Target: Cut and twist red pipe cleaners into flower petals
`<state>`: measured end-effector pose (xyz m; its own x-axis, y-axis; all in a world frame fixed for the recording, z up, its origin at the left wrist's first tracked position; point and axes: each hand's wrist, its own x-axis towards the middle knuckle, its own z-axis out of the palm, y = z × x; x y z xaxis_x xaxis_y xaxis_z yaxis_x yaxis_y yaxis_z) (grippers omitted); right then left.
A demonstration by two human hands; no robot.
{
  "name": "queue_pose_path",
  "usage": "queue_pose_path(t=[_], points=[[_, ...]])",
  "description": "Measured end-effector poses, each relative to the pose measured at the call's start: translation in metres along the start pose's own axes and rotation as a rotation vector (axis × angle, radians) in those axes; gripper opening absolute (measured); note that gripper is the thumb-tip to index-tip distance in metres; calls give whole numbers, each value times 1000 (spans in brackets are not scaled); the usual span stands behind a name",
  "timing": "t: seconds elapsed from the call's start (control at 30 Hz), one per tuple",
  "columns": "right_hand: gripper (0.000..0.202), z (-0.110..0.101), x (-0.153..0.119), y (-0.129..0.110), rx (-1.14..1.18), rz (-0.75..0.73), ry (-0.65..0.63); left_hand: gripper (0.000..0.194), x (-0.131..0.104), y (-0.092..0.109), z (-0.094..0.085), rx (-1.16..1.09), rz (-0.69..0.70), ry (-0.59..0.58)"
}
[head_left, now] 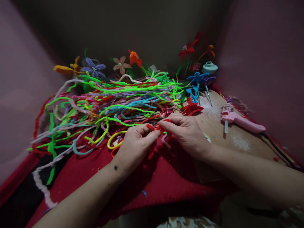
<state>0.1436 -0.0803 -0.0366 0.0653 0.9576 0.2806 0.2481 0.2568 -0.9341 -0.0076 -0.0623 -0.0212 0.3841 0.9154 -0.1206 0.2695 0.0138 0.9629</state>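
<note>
Both of my hands meet over the red cloth, pinching a red pipe cleaner (151,154) between thumbs and fingertips. My left hand (140,141) is closed on it from the left; one end hangs below the fingers and another bit sticks up by the thumb. My right hand (186,133) grips the same red piece, its thumb and index finger pressed together. The exact bend at the fingertips is partly hidden. Just beyond the hands lies a big heap of coloured pipe cleaners (133,98). Yellow-handled scissors (115,139) lie beside my left hand.
A pink glue gun (244,120) rests on a cardboard sheet (213,110) at right, its cord running to the edge. Red petal shapes (192,108) and blue flowers (197,77) are near the heap. Finished-looking flowers, such as a purple one (93,68), stand along the back.
</note>
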Motion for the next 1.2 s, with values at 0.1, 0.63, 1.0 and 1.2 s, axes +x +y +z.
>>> queue_pose_path(t=[0.1, 0.63, 1.0, 1.2], points=[[26, 1, 0, 3, 226, 184, -60, 28, 0, 1, -2, 5, -8, -12], [20, 0, 2, 9, 497, 322, -108, 30, 3, -5, -4, -30, -19, -38], [18, 5, 1, 11, 495, 371, -132, 14, 5, -5, -3, -197, 4, -10], [14, 4, -1, 10, 447, 387, -204, 13, 5, -8, -4, -234, 24, -48]])
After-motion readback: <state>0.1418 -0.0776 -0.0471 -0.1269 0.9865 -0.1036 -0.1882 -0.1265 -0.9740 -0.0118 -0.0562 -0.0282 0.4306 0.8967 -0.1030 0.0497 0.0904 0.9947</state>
